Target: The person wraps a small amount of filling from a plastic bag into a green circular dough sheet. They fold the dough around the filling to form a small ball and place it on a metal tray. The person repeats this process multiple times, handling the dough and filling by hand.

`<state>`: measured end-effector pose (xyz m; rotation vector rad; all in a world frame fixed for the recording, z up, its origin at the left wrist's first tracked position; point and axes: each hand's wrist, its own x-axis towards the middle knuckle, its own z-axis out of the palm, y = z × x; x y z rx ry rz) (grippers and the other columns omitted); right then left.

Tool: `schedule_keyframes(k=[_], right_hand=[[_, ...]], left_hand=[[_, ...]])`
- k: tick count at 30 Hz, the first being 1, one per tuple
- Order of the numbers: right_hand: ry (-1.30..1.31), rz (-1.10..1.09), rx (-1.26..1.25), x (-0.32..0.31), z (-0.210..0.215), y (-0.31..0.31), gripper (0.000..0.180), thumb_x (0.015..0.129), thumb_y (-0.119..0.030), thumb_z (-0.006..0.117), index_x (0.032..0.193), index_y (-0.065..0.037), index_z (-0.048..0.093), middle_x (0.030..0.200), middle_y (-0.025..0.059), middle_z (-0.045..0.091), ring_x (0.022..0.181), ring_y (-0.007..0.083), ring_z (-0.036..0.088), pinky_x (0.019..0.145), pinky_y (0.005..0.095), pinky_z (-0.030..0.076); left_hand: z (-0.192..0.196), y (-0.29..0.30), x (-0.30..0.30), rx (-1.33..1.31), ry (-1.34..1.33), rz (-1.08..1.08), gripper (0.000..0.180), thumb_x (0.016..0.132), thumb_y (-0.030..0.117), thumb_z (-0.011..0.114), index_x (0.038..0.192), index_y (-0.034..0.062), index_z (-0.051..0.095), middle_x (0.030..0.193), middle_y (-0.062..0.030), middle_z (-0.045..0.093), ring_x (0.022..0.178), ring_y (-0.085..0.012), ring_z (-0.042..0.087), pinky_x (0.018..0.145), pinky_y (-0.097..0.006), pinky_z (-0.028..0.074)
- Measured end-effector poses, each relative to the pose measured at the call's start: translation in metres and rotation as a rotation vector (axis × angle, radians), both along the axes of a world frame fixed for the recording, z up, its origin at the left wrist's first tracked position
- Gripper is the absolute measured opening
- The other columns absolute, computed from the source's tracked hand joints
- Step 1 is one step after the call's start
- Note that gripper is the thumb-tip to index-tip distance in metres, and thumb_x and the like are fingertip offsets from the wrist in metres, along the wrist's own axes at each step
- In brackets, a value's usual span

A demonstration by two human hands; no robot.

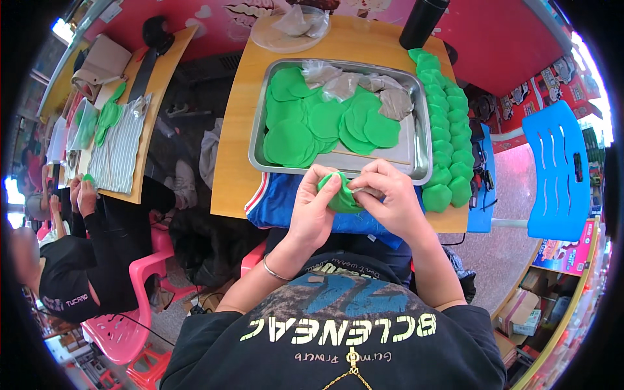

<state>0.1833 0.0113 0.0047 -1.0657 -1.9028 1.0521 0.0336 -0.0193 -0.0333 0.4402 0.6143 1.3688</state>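
Note:
In front of my chest, both hands are closed on a folded soft green piece (344, 197), bunched into a small pouch shape. My left hand (314, 207) grips its left side with thumb and fingers. At its upper right edge, my right hand (385, 194) pinches with thumb and forefinger; whether anything small is in that pinch is hidden. Just beyond stands a metal tray (421, 140) with loose piles of flat green discs (292, 120). Clear bags of grey-brown filling (341, 84) lie at its far side. A thin stick (370, 156) rests in the near part of the tray.
Rows of plump green pieces (440, 140) line the table's right edge. A blue cloth (279, 195) lies under my hands. At the back are a round plastic lid (266, 32) and a black bottle (422, 23). A co-worker (84, 273) sits at another table on the left. A blue chair (552, 169) stands right.

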Motion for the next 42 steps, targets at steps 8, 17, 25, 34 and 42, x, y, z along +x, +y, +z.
schedule_keyframes(k=[8, 17, 25, 34, 42], right_hand=[[0.218, -0.163, -0.342, -0.004, 0.001, -0.004, 0.012, 0.072, -0.003, 0.067, 0.077, -0.002, 0.055, 0.076, 0.0033, 0.055, 0.068, 0.0143, 0.055, 0.061, 0.0262, 0.045], [0.035, -0.066, 0.006, -0.004, -0.003, -0.013, 0.014, 0.075, 0.0, 0.064, 0.089, -0.004, 0.062, 0.091, 0.0051, 0.055, 0.075, 0.012, 0.056, 0.062, 0.0247, 0.045], [0.416, 0.009, -0.295, -0.001, 0.005, -0.006, 0.03, 0.079, 0.0, 0.061, 0.106, -0.001, 0.05, 0.09, 0.0042, 0.056, 0.081, 0.0117, 0.058, 0.072, 0.0262, 0.049], [0.168, -0.045, -0.19, 0.007, 0.018, 0.005, 0.023, 0.075, 0.002, 0.061, 0.096, 0.0, 0.053, 0.082, 0.0058, 0.058, 0.071, 0.0094, 0.057, 0.064, 0.0236, 0.046], [0.084, -0.015, -0.09, 0.01, 0.011, 0.001, 0.021, 0.074, 0.002, 0.063, 0.094, 0.0, 0.055, 0.077, 0.0063, 0.057, 0.062, 0.0121, 0.054, 0.058, 0.0247, 0.044]], left_hand=[[0.006, 0.001, 0.003, 0.043, 0.043, 0.081, 0.006, 0.092, 0.011, 0.05, 0.086, 0.0105, 0.049, 0.087, 0.0013, 0.055, 0.082, -0.0083, 0.053, 0.074, -0.026, 0.044], [-0.006, 0.0, 0.001, 0.03, 0.003, 0.024, 0.004, 0.093, 0.013, 0.049, 0.093, 0.01, 0.049, 0.09, 0.0008, 0.055, 0.086, -0.009, 0.054, 0.076, -0.028, 0.046], [-0.003, -0.005, -0.003, -0.068, -0.058, -0.122, 0.024, 0.093, 0.021, 0.048, 0.113, 0.007, 0.046, 0.108, -0.0053, 0.054, 0.1, -0.0155, 0.055, 0.084, -0.034, 0.048], [0.0, -0.006, -0.002, 0.012, 0.038, -0.148, 0.015, 0.089, 0.012, 0.055, 0.102, 0.0057, 0.05, 0.103, -0.0048, 0.056, 0.093, -0.0112, 0.056, 0.078, -0.028, 0.05], [-0.003, -0.006, 0.003, 0.03, -0.01, -0.054, 0.007, 0.089, 0.012, 0.056, 0.089, 0.0062, 0.052, 0.095, -0.0032, 0.056, 0.089, -0.011, 0.055, 0.076, -0.029, 0.048]])
